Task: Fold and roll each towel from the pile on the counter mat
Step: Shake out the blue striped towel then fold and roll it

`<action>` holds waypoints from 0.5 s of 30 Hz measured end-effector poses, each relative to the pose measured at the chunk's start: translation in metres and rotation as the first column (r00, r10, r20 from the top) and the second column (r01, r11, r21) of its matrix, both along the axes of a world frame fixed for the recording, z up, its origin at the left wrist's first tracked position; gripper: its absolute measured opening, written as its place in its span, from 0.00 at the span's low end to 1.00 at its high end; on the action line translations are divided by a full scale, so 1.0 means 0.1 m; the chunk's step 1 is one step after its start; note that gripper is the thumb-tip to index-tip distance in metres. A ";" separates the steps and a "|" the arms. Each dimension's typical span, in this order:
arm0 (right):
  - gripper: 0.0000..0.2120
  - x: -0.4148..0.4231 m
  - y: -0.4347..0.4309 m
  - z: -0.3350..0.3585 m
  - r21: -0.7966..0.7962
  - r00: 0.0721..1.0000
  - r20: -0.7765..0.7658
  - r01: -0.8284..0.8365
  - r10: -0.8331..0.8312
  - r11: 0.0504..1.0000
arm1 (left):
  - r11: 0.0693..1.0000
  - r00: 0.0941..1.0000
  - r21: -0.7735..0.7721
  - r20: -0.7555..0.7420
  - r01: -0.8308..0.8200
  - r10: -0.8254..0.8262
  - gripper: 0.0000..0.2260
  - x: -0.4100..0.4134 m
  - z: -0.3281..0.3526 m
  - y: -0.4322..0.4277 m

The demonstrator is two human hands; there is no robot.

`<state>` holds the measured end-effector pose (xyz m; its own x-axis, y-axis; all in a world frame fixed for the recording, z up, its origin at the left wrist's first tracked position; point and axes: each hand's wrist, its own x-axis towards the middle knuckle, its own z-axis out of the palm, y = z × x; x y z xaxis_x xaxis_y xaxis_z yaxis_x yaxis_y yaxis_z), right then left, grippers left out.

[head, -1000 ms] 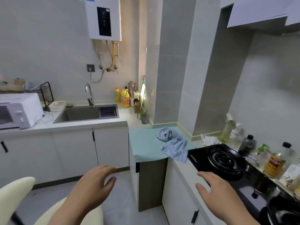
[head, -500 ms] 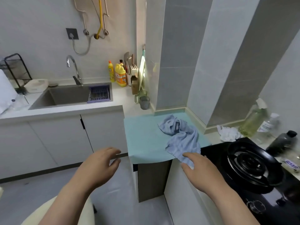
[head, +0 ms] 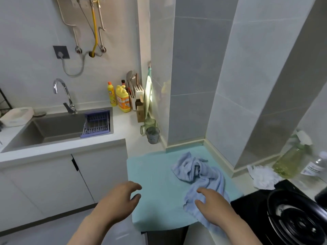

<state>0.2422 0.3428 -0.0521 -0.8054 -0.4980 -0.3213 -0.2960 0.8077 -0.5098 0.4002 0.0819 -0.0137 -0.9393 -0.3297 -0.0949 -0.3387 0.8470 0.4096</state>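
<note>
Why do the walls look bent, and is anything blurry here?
Head view: the wide-angle lens bows the grey tiled wall column; at the frame's right edge the yellow-green plastic spray bottle is blurred; the crumpled light-blue cloth towel looks sharper; light is soft.

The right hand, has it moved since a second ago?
Yes. The right hand went leftward from the black gas stove onto the crumpled light-blue towel on the teal counter mat.

The left half of the mat [head: 155, 177] lies open for a hand. A tiled pillar [head: 191, 85] walls its far edge, and a black stove [head: 251, 209] flanks its right, seemingly touching.
</note>
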 end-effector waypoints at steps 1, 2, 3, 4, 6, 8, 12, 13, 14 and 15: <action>0.25 -0.07 -0.03 -0.05 0.004 1.000 0.021 0.007 -0.007 1.000 | 1.000 1.000 0.006 -0.001 0.016 -0.016 0.16 -0.11 -0.03 -0.05; 0.25 -0.15 -0.06 -0.11 0.004 0.999 0.041 0.020 -0.020 1.000 | 0.999 1.000 0.018 -0.004 0.031 -0.031 0.16 -0.22 -0.06 -0.11; 0.25 -0.22 -0.09 -0.17 0.000 0.997 0.065 0.037 -0.037 0.999 | 0.998 0.999 0.040 -0.002 0.040 -0.040 0.16 -0.33 -0.10 -0.17; 0.25 -0.29 -0.13 -0.22 -0.001 0.994 0.094 0.059 -0.058 0.998 | 0.996 0.999 0.068 0.006 0.049 -0.050 0.16 -0.43 -0.16 -0.23; 0.25 -0.41 -0.20 -0.33 -0.005 0.982 0.163 0.097 -0.095 0.995 | 0.991 0.995 0.105 0.044 0.086 -0.091 0.16 -0.63 -0.31 -0.36; 0.26 -0.53 -0.31 -0.41 -0.032 0.974 0.180 0.148 -0.140 0.989 | 0.983 0.986 0.112 0.074 0.143 -0.152 0.16 -0.86 -0.43 -0.52; 0.22 -0.78 -0.56 -0.54 -0.090 0.950 0.131 0.296 -0.283 0.951 | 0.959 0.954 0.127 0.126 0.255 -0.271 0.16 -1.37 -0.64 -0.98; 0.19 -0.86 -0.62 -0.57 -0.132 0.939 0.101 0.340 -0.329 0.931 | 0.951 0.944 0.128 0.139 0.281 -0.298 0.16 -1.50 -0.69 -1.11; 0.15 -0.94 -0.69 -0.60 -0.187 0.922 0.060 0.386 -0.382 0.903 | 0.942 0.934 0.131 0.146 0.308 -0.326 0.16 -1.64 -0.74 -1.23; 0.13 -1.03 -0.76 -0.60 -0.253 0.898 0.037 0.432 -0.438 0.866 | 0.933 0.923 0.136 0.152 0.334 -0.353 0.16 -1.78 -0.79 -1.36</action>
